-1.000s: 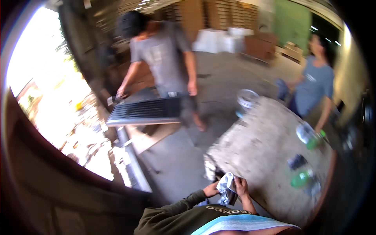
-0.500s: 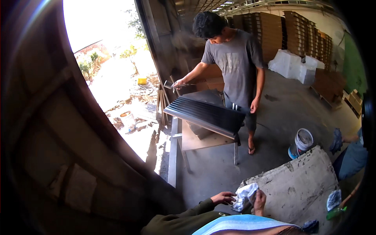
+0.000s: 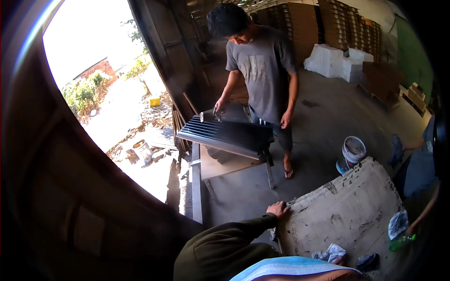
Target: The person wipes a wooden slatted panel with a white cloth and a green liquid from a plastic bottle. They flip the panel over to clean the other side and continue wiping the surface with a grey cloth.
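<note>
One left hand (image 3: 279,210), curled, meets table edge (image 3: 324,190) beside open floor (image 3: 239,196); right hand (image 3: 339,260) at cloth (image 3: 330,252); grips unclear.

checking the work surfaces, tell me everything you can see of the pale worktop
The pale worktop has a broad, flat, greyish surface, worn, with dark stains; its far edge looks ragged. Its material is unclear, its near edge mostly hidden. The left hand rests at its far left corner; a white cloth and a dark cloth lie on its near part.
</note>
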`<state>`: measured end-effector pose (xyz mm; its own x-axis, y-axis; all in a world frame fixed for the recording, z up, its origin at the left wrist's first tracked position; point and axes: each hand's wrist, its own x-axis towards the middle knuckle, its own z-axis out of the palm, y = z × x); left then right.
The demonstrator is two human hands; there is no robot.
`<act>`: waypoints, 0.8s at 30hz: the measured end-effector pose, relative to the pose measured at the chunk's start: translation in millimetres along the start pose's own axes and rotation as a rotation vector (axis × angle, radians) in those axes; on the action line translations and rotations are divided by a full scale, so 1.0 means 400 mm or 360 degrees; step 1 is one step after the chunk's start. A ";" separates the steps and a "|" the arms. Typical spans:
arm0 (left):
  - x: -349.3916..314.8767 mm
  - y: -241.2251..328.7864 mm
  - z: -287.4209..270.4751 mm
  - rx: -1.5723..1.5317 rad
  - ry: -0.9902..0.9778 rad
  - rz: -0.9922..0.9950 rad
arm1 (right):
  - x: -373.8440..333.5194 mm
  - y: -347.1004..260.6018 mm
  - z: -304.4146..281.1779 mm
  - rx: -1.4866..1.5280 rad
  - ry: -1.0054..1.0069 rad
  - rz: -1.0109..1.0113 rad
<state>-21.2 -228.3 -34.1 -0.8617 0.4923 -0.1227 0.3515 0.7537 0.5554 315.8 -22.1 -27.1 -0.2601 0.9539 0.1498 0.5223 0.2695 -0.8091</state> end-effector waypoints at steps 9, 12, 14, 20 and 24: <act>0.069 0.028 -0.025 -0.0046 -0.0019 -0.0834 | -0.039 0.030 0.047 -0.0104 0.0297 -0.0056; 0.073 0.062 -0.037 0.0003 -0.0047 -0.0814 | -0.047 -0.009 0.020 -0.0137 0.0298 -0.0037; 0.062 0.082 -0.045 0.0018 -0.0034 -0.0800 | -0.049 -0.048 0.004 -0.0172 0.0245 0.0017; 0.043 0.065 -0.072 -0.0032 0.0029 -0.0929 | -0.083 0.044 0.068 -0.0185 0.0295 0.0093; 0.054 0.104 -0.073 0.0019 0.0002 -0.0828 | -0.082 0.089 0.105 -0.0153 0.0432 0.0150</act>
<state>-36.0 -198.9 10.3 -0.9240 0.0509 -0.3790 -0.1191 0.9035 0.4118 308.7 -49.5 -84.7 0.0132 0.9722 0.2336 0.6116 0.1770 -0.7711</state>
